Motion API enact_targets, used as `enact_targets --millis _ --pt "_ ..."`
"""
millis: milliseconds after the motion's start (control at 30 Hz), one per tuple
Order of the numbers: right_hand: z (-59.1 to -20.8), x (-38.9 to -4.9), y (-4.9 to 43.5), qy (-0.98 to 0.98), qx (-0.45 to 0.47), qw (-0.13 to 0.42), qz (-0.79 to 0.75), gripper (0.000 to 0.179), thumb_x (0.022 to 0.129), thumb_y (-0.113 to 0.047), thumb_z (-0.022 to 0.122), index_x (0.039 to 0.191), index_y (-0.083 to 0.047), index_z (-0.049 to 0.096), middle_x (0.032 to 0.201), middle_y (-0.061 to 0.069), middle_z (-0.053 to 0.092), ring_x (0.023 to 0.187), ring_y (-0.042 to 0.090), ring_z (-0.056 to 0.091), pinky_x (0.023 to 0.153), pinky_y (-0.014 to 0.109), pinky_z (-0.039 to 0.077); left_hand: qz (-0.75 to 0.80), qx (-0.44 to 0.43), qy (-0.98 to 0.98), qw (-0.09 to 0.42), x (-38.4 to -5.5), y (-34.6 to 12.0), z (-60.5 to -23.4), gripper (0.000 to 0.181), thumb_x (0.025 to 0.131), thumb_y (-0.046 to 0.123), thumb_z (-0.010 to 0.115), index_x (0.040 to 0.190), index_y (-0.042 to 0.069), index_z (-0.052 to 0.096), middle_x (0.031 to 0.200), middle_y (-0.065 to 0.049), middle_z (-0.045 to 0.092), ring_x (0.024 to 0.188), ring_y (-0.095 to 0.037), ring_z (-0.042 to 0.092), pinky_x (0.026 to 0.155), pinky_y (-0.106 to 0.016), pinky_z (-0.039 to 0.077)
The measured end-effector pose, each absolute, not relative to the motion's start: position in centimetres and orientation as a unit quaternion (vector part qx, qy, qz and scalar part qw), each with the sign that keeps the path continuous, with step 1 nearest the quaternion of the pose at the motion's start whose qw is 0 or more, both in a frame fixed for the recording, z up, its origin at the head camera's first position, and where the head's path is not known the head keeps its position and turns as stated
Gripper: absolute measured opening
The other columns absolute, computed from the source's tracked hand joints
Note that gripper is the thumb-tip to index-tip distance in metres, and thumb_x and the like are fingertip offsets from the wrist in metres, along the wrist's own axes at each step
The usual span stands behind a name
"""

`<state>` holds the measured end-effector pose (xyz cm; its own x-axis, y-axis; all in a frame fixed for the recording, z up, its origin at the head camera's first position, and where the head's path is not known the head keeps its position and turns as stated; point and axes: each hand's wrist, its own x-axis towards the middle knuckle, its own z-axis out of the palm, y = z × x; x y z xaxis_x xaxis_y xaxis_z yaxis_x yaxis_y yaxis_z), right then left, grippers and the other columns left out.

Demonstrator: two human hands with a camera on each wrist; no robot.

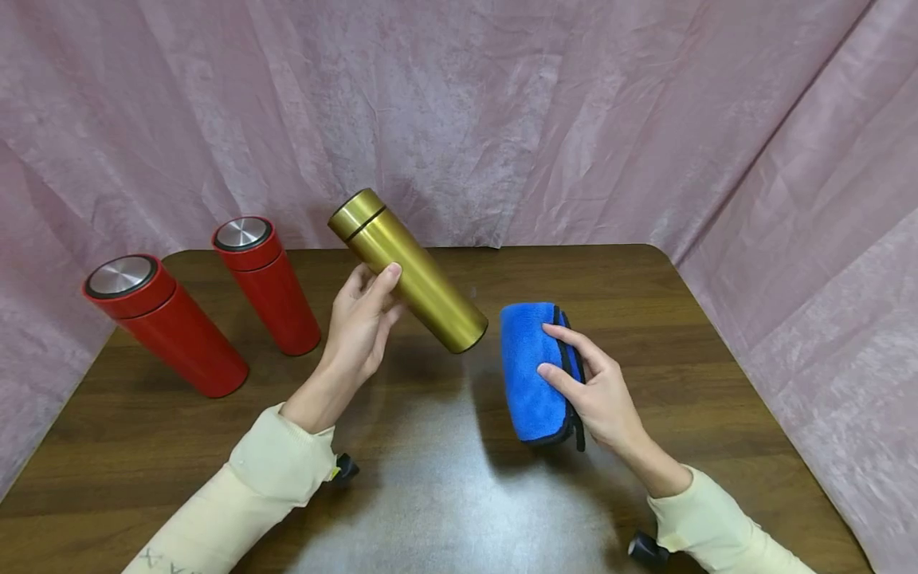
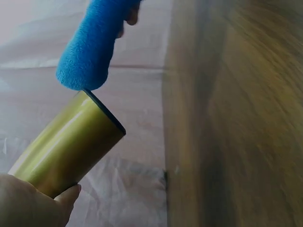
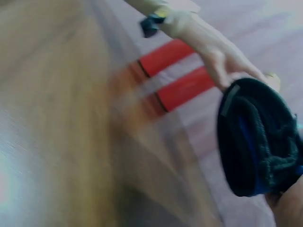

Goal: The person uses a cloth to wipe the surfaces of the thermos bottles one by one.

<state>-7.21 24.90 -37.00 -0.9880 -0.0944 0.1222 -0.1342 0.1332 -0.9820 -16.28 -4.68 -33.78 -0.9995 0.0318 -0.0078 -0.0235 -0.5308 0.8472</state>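
My left hand (image 1: 358, 323) grips a gold thermos bottle (image 1: 423, 283) round its middle, tilted with the lid up to the left and the base down to the right. In my right hand (image 1: 598, 391) is a folded blue towel (image 1: 534, 375) with black edging, held between thumb and fingers. The towel is just right of the bottle's base in the head view. In the left wrist view the towel (image 2: 87, 52) hangs close by the bottle's dark base rim (image 2: 106, 113). The right wrist view shows the towel's dark-edged folded end (image 3: 258, 137).
Two red thermos bottles with steel-topped lids stand at the left of the wooden table (image 1: 610, 279), one nearer (image 1: 172, 327) and one farther back (image 1: 268, 287). A pink curtain (image 1: 445, 119) hangs behind the table and along its right side.
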Motion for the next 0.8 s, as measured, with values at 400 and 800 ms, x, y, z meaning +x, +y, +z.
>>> enact_targets --millis 400,800 --pt "-38.8 -5.9 20.3 -0.707 0.225 0.262 0.617 0.045 0.084 0.018 0.074 0.126 0.005 0.066 0.125 0.02 0.063 0.105 0.026 0.067 0.083 0.033 0.062 0.918 -0.059 0.388 0.065 -16.2 -4.5 -33.0 0.02 0.105 0.024 0.064 0.118 0.014 0.052 0.119 -0.004 0.059 0.107 -0.02 0.061 0.092 -0.039 0.053" --pt "-38.1 -9.3 19.8 -0.725 0.216 0.36 0.546 0.037 0.084 0.016 0.072 0.118 0.003 0.07 0.114 0.019 0.068 0.097 0.022 0.065 0.08 0.023 0.058 0.926 -0.055 0.366 0.075 -15.4 -4.5 -32.4 0.019 0.109 0.024 0.056 0.125 0.017 0.048 0.122 -0.006 0.059 0.112 -0.024 0.06 0.1 -0.046 0.048"
